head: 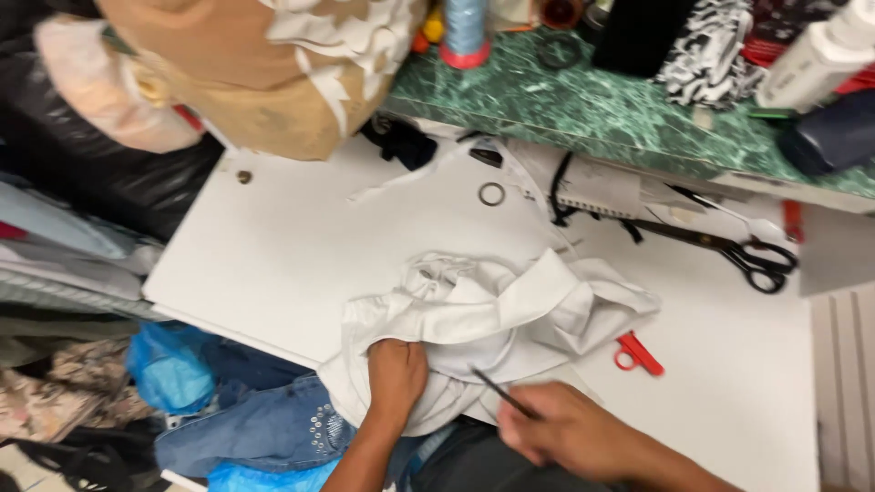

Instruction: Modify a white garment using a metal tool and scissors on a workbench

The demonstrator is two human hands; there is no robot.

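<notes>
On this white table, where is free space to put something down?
Bare table lies left of the white garment, and also below the red clip, on the right. Near the black scissors and ring it is crowded.

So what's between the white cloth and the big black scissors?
Mostly bare white table in the head view, with a few thread scraps. The white cloth and black scissors stay apart.
</notes>
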